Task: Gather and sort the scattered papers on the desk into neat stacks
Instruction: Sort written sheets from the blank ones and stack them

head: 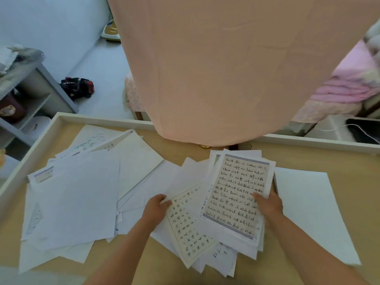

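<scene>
1. On the tan tabletop (347,161), a scattered heap of papers (78,198) covers the left side, its sheets overlapping at many angles.
2. Near the middle, the left hand (157,206) pinches the upper corner of a gridded character sheet (189,223).
3. The right hand (268,204) grips a bordered handwritten page (236,192) that tops a small bundle of sheets, thumb pressed on its face.
4. Just right of that hand lies a blank white stack (310,212).
5. A pink curtain (226,68) hangs over the far edge.

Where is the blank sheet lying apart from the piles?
In the head view, the blank sheet lies on the right of the desk, just right of the right hand gripping the handwritten page.
</scene>
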### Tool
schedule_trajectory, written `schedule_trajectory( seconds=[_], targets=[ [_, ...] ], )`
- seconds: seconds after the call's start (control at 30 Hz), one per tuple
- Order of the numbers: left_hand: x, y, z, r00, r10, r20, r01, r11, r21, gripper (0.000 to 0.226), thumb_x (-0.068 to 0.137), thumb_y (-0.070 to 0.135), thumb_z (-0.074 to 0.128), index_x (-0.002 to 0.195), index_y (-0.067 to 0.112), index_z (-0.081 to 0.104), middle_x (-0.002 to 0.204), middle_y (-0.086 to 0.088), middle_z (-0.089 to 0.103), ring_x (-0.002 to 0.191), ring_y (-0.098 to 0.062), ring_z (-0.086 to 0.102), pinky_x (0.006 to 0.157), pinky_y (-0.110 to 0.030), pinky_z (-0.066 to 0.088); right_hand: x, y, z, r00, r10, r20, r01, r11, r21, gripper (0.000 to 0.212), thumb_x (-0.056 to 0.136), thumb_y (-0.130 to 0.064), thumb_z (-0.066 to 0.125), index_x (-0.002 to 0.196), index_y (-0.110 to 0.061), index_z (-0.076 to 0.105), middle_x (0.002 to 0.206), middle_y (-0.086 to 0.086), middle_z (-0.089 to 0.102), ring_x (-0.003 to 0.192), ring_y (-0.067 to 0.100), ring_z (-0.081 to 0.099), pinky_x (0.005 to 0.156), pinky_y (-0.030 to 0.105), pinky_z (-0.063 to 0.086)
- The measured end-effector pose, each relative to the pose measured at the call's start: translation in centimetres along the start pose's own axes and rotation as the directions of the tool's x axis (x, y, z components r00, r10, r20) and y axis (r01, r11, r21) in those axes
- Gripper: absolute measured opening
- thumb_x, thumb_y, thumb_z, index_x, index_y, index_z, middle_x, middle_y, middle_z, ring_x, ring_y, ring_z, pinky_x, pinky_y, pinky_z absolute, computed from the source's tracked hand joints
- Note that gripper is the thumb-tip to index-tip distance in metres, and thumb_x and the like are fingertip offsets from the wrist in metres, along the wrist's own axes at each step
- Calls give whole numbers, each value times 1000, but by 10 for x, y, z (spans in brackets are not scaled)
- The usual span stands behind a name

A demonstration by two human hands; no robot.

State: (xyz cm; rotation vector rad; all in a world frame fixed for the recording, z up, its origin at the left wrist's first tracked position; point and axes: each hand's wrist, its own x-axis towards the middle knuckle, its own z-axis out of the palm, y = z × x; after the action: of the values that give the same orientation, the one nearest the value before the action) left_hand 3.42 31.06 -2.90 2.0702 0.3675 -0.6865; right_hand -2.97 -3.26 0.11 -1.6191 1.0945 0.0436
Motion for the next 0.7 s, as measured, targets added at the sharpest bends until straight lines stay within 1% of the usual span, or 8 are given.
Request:
schedule_trajectory(
  seconds=[0.13, 0.2, 0.3, 0.37, 0.43, 0.5, 0.6, 0.7],
  targets=[
    [-17, -15, 4, 985, -136, -106, 105, 962, -253, 19, 94, 13, 59, 114, 13, 60, 112, -6, 65, 93, -24, 63, 80, -37, 53, -5, 20, -5, 994, 109, 20, -110, 992, 55, 23, 93, -15, 67, 116, -15, 65, 92, 3, 69, 75, 22, 68, 61, 32, 56],
    [-28, -19, 7, 979, -196, -48, 169, 927, -336, 31, 92, 2, 56, 120, 17, 55, 114, -7, 63, 94, -25, 64, 74, -36, 54, -5, 30, -1, 982, 177, 61, -180, 982, 55, 16, 93, -16, 67, 109, -15, 66, 98, 8, 72, 80, 28, 71, 65, 41, 60],
    [-38, -21, 8, 963, -226, 148, 255, 942, -218, 47, 81, -9, 51, 120, 17, 54, 112, -6, 63, 100, -31, 63, 76, -40, 56, -11, 37, 11, 964, 238, 122, -238, 971, -13, 18, 93, -16, 66, 110, -12, 66, 100, 11, 72, 83, 31, 71, 68, 47, 61],
    [-41, -19, 6, 941, -215, 260, 260, 954, -149, 37, 85, 1, 55, 119, 15, 57, 109, -9, 68, 99, -32, 67, 82, -42, 58, -19, 36, 23, 968, 197, 157, -179, 976, -124, 18, 95, -15, 63, 113, -12, 64, 95, 6, 70, 79, 25, 68, 60, 35, 57],
    [-41, -12, 5, 930, -208, 303, 269, 947, -177, 23, 93, 25, 60, 116, 20, 59, 107, -8, 72, 96, -29, 70, 82, -44, 59, -25, 35, 34, 971, 143, 191, -96, 968, -233, 20, 96, -14, 59, 115, -13, 62, 93, 2, 67, 78, 20, 65, 59, 30, 52],
    [-37, -7, 6, 942, -197, 273, 256, 945, -201, 32, 90, 45, 65, 112, 22, 63, 106, -4, 74, 94, -26, 71, 79, -41, 59, -30, 34, 47, 959, 117, 258, -36, 953, -300, 23, 96, -14, 57, 119, -12, 60, 99, 3, 67, 84, 20, 64, 66, 31, 52],
    [-35, -1, 14, 980, -156, 127, 178, 966, -189, 35, 83, 35, 76, 111, 16, 66, 103, -4, 73, 89, -21, 70, 68, -30, 57, -36, 34, 63, 892, 91, 443, 87, 927, -365, 29, 97, -21, 58, 125, -16, 57, 112, 1, 65, 99, 19, 62, 81, 33, 52],
    [-35, -9, 20, 986, -161, 49, 168, 966, -199, 36, 84, 16, 77, 116, 11, 63, 104, -6, 70, 91, -25, 68, 70, -34, 56, -43, 33, 72, 807, 79, 586, 165, 921, -352, 28, 96, -22, 61, 123, -23, 54, 111, -7, 63, 104, 15, 61, 83, 28, 51]
  ],
)
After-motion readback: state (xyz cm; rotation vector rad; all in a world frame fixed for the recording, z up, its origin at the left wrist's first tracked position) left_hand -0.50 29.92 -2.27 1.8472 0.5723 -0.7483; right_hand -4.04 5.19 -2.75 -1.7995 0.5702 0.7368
